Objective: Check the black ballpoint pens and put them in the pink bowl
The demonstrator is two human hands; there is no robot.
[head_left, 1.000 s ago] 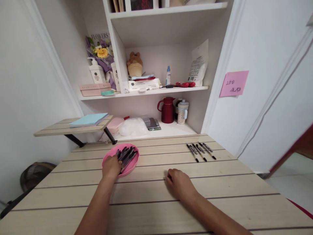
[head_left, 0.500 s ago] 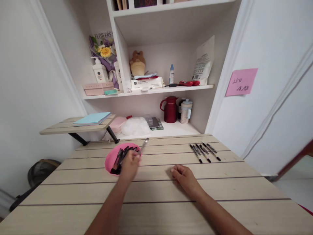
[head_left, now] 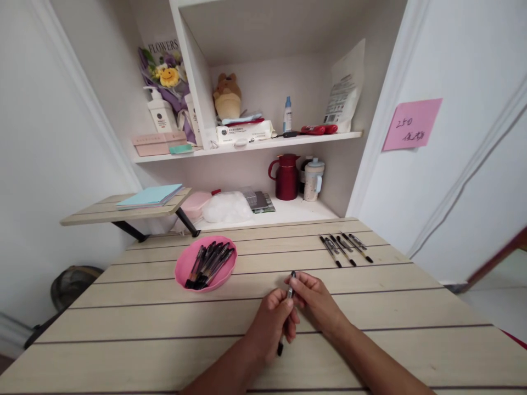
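Observation:
Above the front middle of the table, my left hand (head_left: 275, 321) is closed around the barrel of a pen (head_left: 290, 293). My right hand (head_left: 313, 296) pinches the same pen near its upper end, beside the left fingers. The pen is tilted, its dark lower end showing below the left hand. To the left stands a pink bowl (head_left: 226, 273) with several black pens (head_left: 209, 263) piled inside. At the right, several pens with their separate caps (head_left: 345, 244) lie in a slanting row on the table.
The slatted wooden table (head_left: 144, 323) reaches back to a white shelf unit. A small raised stand (head_left: 94, 211) with blue paper (head_left: 150, 196) is at the left. A red jug (head_left: 287, 178) and a light cup (head_left: 313, 180) stand behind the table.
My left hand has moved from the pink bowl to the middle, bringing a pen to my right hand. My right fingers now grip its upper end. The view has shifted slightly.

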